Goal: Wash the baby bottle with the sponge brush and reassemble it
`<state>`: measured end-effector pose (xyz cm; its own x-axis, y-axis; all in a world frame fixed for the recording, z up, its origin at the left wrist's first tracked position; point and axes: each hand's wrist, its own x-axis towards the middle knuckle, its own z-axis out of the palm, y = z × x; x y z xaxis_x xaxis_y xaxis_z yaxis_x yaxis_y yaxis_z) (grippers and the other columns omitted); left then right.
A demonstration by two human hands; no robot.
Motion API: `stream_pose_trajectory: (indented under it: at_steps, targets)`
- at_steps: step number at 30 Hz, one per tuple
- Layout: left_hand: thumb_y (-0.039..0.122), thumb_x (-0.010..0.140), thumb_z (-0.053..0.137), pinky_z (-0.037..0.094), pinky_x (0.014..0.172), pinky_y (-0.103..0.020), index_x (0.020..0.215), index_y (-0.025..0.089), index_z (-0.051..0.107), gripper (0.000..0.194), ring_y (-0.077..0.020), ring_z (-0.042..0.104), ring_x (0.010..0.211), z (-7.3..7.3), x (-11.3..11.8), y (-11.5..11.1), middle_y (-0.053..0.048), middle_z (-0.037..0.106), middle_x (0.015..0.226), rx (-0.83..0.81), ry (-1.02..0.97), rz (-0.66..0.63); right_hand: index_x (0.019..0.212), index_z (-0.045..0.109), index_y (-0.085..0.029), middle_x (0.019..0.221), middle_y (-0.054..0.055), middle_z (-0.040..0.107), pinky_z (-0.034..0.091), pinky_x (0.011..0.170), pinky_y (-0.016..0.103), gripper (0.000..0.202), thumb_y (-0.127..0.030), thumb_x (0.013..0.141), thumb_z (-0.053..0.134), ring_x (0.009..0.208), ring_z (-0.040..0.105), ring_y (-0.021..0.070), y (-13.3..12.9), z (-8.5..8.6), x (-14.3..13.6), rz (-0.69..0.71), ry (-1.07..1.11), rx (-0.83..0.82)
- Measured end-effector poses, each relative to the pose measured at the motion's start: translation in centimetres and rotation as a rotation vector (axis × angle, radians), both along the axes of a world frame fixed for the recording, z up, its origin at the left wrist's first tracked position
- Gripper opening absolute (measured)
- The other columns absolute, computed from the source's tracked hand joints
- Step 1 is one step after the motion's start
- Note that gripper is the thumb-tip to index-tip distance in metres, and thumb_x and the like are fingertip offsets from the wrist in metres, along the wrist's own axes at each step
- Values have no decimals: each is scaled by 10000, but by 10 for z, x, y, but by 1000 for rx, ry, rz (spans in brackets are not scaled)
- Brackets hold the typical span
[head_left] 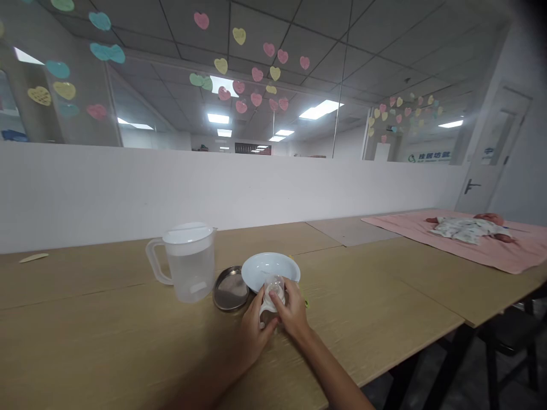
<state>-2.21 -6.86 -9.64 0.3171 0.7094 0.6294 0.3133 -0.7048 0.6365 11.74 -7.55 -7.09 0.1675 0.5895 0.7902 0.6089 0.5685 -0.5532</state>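
Observation:
A small clear and white item (pixel 274 285), which looks like a baby bottle with a handle, is held between my two hands just in front of a white bowl (pixel 265 263). My left hand (pixel 255 335) wraps its left and lower side. My right hand (pixel 293 310) closes round its right side, thumb on the top part. Left of the bowl lies a round metal dish (pixel 231 289). A clear plastic pitcher (pixel 192 273) with a white lid stands further left, its handle to the left.
On the wooden table (pixel 367 307), a pink cloth (pixel 504 255) at the right bears a doll (pixel 461 228) in patterned clothes. A thin pale object (pixel 34 258) lies far left. A low white wall stands behind; a dark stool (pixel 510 330) is lower right.

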Motion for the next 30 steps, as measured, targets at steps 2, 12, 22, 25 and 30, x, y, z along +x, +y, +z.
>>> stream_pose_trajectory:
  at_steps: [2, 12, 22, 25, 30]
  targets:
    - [313, 844, 533, 346, 1066, -403, 1403, 195, 292, 619, -236, 402, 1292, 1, -1, -2, -112, 419, 1411, 20, 9, -1, 1041, 578, -184, 948, 68, 637, 453, 767, 342, 334, -443, 845, 506, 869, 565, 204, 0, 1, -1, -20, -19, 26]
    - [353, 845, 546, 314, 1079, -448, 1411, 191, 272, 649, -261, 368, 1311, 19, -8, -12, -123, 396, 1424, -19, 101, -38, 1265, 449, -178, 1202, 140, 521, 445, 880, 382, 492, -371, 821, 537, 1045, 524, 219, 17, 49, 11, -224, 272, 318]
    - [343, 824, 575, 347, 1054, -465, 1407, 207, 299, 659, -282, 429, 1260, 20, -9, -10, -123, 449, 1384, -10, 72, -65, 1095, 618, -173, 683, -11, 542, 448, 649, 258, 454, -172, 671, 454, 633, 489, 128, 52, 9, 33, 134, 201, -87]
    - [334, 829, 567, 325, 1070, -454, 1395, 197, 315, 635, -273, 407, 1278, 22, -9, -12, -121, 439, 1392, -25, 76, -60, 1064, 647, -197, 673, -13, 559, 437, 660, 263, 435, -180, 693, 420, 632, 499, 133, 49, 5, 32, 157, 147, -148]
    - [346, 826, 577, 324, 1066, -462, 1399, 205, 303, 651, -278, 400, 1283, 20, -8, -11, -126, 436, 1394, -24, 80, -55, 1012, 681, -204, 677, 0, 594, 420, 732, 289, 458, -175, 689, 358, 702, 535, 156, 50, 0, 35, 182, 82, -185]
